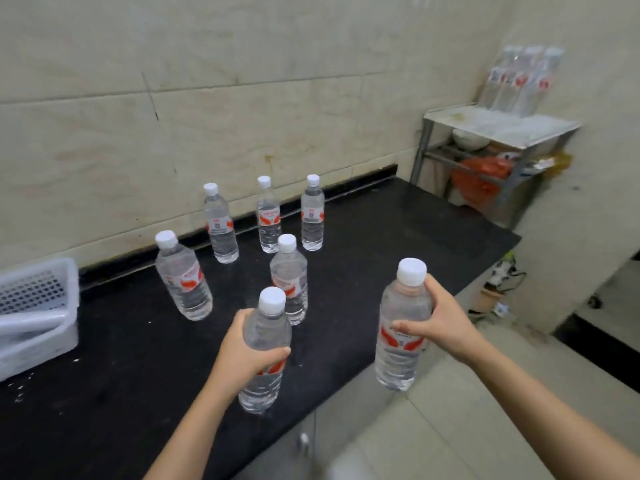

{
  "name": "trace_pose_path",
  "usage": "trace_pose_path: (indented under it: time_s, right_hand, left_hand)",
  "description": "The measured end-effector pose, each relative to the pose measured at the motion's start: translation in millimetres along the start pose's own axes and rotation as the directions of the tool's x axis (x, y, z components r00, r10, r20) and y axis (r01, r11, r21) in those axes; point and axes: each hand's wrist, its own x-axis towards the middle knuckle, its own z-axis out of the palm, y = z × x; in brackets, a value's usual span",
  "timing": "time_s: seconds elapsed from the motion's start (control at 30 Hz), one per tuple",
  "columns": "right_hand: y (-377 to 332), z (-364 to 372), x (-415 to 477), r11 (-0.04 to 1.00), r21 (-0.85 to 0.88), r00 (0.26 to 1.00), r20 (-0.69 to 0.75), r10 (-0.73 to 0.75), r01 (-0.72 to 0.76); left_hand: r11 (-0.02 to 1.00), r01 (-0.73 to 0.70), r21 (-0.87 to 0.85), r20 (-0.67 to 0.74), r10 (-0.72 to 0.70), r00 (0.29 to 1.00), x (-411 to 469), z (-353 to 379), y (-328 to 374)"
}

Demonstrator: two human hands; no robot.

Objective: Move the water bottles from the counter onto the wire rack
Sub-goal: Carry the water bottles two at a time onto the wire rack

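Observation:
My left hand (242, 355) grips a clear water bottle (265, 386) with a white cap and red label, held just above the black counter (121, 368). My right hand (443, 323) grips a second bottle (401, 327), held past the counter's front edge over the floor. Several more bottles stand on the counter, among them one at the left (183, 278), one in the middle (290, 275) and three near the wall (270, 216). The metal rack (498, 128) stands at the far right end, with three bottles (519, 81) on its top shelf.
A white perforated plastic basket (34, 306) sits at the counter's left. The rack's lower shelves hold a white bowl (469, 138) and an orange bag (481, 178). Tiled walls run behind the counter and the rack. Tiled floor lies to the right, with a power strip (498, 275).

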Motion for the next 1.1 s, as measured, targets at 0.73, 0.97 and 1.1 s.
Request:
trace_pose_path:
  time_s: [0.73, 0.97, 1.1]
  right_hand:
    - [79.2, -329.9, -112.9, 0.998, 0.056, 0.833, -0.551, 0.053, -0.027]
    - [91.5, -408.6, -32.8, 0.997, 0.056, 0.855, -0.513, 0.071, -0.049]
    - [92.4, -458.5, 49.7, 0.999, -0.009, 0.889, -0.456, 0.036, -0.046]
  left_hand:
    - [0.987, -0.08, -0.14, 0.313, 0.12, 0.942, 36.9, 367.5, 109.8]
    - [0.976, -0.051, -0.213, 0.324, 0.12, 0.939, 109.1, 428.2, 133.1]
    - [0.964, -0.076, -0.254, 0.218, 0.134, 0.967, 175.0, 463.6, 150.6]
